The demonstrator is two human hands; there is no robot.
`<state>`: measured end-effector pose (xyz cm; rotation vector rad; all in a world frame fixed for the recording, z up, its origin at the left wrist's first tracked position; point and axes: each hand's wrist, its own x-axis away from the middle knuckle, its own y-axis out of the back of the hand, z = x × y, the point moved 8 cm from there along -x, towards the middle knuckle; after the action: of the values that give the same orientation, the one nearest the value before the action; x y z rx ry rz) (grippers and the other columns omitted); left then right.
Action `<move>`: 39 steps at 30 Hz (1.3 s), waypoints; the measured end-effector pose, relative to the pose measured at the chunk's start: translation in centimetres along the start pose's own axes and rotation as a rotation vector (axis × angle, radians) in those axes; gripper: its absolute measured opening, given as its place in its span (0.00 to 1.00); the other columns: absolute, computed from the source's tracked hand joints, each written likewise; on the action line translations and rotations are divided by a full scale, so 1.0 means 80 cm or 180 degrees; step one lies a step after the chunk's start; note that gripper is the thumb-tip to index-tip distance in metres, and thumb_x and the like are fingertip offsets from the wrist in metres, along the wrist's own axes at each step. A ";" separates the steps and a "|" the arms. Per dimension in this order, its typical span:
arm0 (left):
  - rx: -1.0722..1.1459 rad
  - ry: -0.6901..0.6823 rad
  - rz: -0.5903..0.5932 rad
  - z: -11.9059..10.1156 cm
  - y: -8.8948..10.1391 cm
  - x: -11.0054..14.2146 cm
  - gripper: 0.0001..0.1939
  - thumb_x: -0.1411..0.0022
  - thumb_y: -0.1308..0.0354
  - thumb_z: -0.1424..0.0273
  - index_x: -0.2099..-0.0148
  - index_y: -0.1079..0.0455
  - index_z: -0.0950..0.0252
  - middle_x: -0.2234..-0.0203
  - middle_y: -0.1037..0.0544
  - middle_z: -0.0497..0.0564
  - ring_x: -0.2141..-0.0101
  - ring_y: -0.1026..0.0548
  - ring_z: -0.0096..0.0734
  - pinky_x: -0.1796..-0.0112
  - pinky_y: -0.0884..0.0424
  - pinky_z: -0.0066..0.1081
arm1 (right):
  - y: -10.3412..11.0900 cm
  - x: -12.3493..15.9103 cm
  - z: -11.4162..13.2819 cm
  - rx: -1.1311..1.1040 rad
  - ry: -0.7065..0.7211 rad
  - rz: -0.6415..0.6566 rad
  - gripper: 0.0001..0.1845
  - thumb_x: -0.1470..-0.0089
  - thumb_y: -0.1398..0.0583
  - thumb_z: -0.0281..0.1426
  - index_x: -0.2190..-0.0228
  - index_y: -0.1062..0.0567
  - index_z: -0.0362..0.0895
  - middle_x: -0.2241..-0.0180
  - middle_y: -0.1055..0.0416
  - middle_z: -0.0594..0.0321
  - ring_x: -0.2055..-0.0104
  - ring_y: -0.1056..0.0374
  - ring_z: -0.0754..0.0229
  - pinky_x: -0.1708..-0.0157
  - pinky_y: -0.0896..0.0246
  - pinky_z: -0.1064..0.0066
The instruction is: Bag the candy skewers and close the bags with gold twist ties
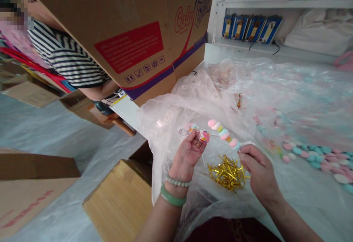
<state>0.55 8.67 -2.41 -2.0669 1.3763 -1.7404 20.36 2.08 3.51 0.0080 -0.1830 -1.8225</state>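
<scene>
My left hand (190, 152), with a beaded bracelet and a green bangle at the wrist, is closed on a small clear wrapper (202, 135) with a colourful printed end. In my right hand (256, 166) is the lower end of a candy skewer (224, 134), pastel pink, white, yellow and blue pieces in a row, tilted up to the left. The skewer's top lies just right of the wrapper, apart from it. Below, between my hands, is a pile of gold twist ties (228, 173) on the plastic-covered table.
Loose pastel candies (317, 156) lie at the right on clear plastic sheeting (298, 84). A large cardboard box (132, 25) stands at the back left, with a person in a striped shirt (66, 58) beyond it. A wooden stool (121, 201) and open cartons (33, 190) are at lower left.
</scene>
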 end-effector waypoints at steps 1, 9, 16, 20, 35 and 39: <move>0.0031 0.0007 -0.0010 -0.002 0.000 0.001 0.08 0.36 0.44 0.74 0.70 0.31 0.67 0.80 0.25 0.47 0.78 0.24 0.29 0.73 0.25 0.31 | 0.003 0.005 0.004 0.0238 0.0113 -0.0005 0.11 0.47 0.42 0.34 0.79 0.33 0.45 0.81 0.44 0.70 0.77 0.48 0.65 0.77 0.54 0.72; 0.0051 0.0119 0.0167 -0.005 -0.005 0.003 0.09 0.35 0.46 0.74 0.69 0.31 0.68 0.79 0.24 0.49 0.78 0.24 0.28 0.72 0.25 0.30 | 0.011 0.022 0.017 0.1338 0.0964 0.0064 0.11 0.43 0.44 0.33 0.76 0.30 0.46 0.80 0.36 0.70 0.77 0.39 0.65 0.76 0.45 0.74; 0.0081 0.0017 0.0040 -0.007 -0.008 0.008 0.10 0.35 0.47 0.75 0.70 0.32 0.68 0.82 0.26 0.48 0.79 0.25 0.28 0.73 0.25 0.29 | 0.008 0.044 0.035 0.1737 0.1963 -0.0104 0.05 0.42 0.43 0.28 0.67 0.27 0.45 0.73 0.26 0.67 0.73 0.30 0.66 0.71 0.39 0.77; 0.0087 0.0022 -0.0007 -0.008 -0.008 0.007 0.08 0.35 0.47 0.76 0.67 0.30 0.68 0.81 0.25 0.48 0.79 0.25 0.28 0.74 0.27 0.28 | 0.002 0.046 0.034 0.1822 0.2114 -0.0043 0.05 0.41 0.44 0.27 0.67 0.27 0.45 0.73 0.25 0.66 0.72 0.29 0.65 0.69 0.38 0.77; -0.0487 -0.0951 0.0389 -0.031 -0.009 -0.011 0.04 0.41 0.45 0.75 0.67 0.30 0.67 0.77 0.26 0.48 0.77 0.27 0.25 0.70 0.27 0.27 | 0.019 0.009 -0.032 0.1864 0.0409 0.0033 0.11 0.43 0.46 0.38 0.73 0.29 0.47 0.78 0.32 0.66 0.74 0.36 0.60 0.71 0.45 0.70; -0.0698 -0.1342 0.0467 -0.050 -0.010 -0.010 0.06 0.48 0.42 0.80 0.66 0.31 0.67 0.71 0.23 0.51 0.72 0.24 0.29 0.68 0.26 0.28 | 0.036 -0.001 -0.057 0.1982 -0.0038 0.0065 0.11 0.45 0.47 0.38 0.74 0.30 0.48 0.79 0.34 0.67 0.73 0.38 0.59 0.71 0.47 0.70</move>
<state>-2.25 11.41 -1.17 -2.2041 1.5807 -1.0557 23.63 0.89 -0.65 0.4298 -0.7478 -1.6803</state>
